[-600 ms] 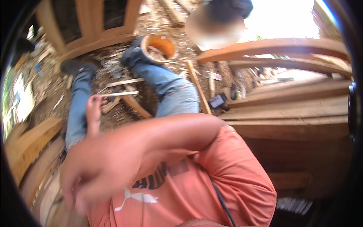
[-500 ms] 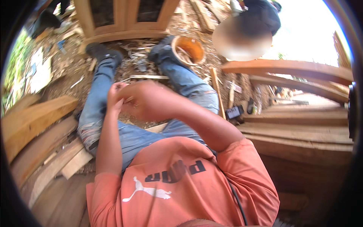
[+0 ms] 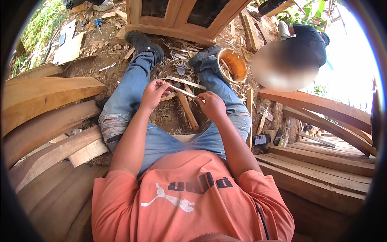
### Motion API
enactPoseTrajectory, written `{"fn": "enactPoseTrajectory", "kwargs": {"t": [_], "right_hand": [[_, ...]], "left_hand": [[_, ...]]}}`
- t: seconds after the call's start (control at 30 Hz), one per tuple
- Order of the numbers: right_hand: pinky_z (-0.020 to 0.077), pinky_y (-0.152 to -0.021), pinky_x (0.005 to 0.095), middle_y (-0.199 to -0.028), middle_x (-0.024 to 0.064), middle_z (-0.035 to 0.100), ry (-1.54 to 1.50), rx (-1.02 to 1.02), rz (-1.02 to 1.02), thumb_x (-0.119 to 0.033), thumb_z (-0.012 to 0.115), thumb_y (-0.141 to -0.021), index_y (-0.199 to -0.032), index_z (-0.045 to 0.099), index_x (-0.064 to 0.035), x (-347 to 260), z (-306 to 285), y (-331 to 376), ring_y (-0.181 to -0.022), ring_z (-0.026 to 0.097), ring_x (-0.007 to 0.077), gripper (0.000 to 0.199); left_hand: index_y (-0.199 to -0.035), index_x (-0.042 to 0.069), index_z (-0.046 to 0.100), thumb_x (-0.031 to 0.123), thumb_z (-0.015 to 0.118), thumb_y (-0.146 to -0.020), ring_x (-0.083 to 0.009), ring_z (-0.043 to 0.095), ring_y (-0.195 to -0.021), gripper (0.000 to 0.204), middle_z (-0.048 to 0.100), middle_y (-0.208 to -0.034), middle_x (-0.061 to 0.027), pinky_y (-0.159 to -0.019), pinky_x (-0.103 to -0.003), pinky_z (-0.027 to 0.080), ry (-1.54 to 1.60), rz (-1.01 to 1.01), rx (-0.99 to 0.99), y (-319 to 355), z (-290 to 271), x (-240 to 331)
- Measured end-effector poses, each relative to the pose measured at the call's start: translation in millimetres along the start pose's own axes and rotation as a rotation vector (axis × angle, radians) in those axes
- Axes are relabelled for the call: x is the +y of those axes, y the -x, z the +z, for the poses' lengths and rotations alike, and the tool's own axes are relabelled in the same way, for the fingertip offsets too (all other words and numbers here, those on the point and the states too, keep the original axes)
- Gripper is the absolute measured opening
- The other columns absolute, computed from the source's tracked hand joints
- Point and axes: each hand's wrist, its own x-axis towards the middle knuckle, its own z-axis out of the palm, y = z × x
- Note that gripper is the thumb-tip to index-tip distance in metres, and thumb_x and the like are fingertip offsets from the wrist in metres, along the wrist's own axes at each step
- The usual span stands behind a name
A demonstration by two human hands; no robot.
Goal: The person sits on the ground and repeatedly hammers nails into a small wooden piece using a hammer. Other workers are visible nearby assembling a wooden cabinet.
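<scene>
Wood strip (image 3: 184,92): pale, slender, straight, seemingly smooth; left fingers (image 3: 161,83) pinch one end, right fingers (image 3: 204,96) other.

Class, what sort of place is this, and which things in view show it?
Probably an outdoor woodworking site: wood shavings litter the earthen ground, long planks lie together at the right, and a wooden frame with dark panels shows near the top.

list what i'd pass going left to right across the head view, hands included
Pale flat sheet → blue tool → left hand → thin wooden strip → right hand → orange bucket → phone
</scene>
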Motion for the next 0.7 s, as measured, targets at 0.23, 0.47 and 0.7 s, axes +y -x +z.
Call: {"fn": "enactPoseTrajectory", "kwargs": {"t": [0.23, 0.47, 0.7], "right_hand": [[0.0579, -0.084, 0.0453, -0.097, 0.0051, 0.073, 0.110, 0.066, -0.088, -0.027, 0.074, -0.097, -0.098, 0.080, -0.0138, 8.0, 14.8, 4.3, -0.095, 0.073, 0.0305, 0.015], [0.0591, -0.079, 0.0462, -0.091, 0.0056, 0.071, 0.178, 0.071, -0.166, -0.024, 0.070, -0.098, -0.088, 0.074, -0.0117, 6.8, 20.2, 2.3, -0.089, 0.073, 0.0303, 0.016], [0.0591, -0.079, 0.0469, -0.090, 0.0081, 0.071, 0.211, 0.042, -0.099, -0.020, 0.073, -0.089, -0.085, 0.072, -0.0111, 14.3, 35.8, -2.9, -0.089, 0.073, 0.0328, 0.010]], "left_hand": [[-0.114, 0.006, 0.064, 0.026, 0.077, -0.106, -0.0110, 0.077, -0.085, 0.025, 0.079, -0.101, -0.0056, -0.069, -0.023, 0.055, -0.002, -0.006, -0.003, -0.1, -0.3, 0.5], [-0.114, 0.006, 0.064, 0.025, 0.076, -0.107, -0.0114, 0.077, -0.086, 0.024, 0.078, -0.103, -0.0065, -0.069, -0.023, 0.056, 0.002, -0.009, -0.019, -0.5, -1.6, 0.4], [-0.113, 0.004, 0.065, 0.023, 0.075, -0.107, -0.0125, 0.078, -0.088, 0.023, 0.078, -0.102, -0.0074, -0.072, -0.024, 0.059, -0.025, -0.003, -0.057, 0.5, -0.4, -1.9]]}}
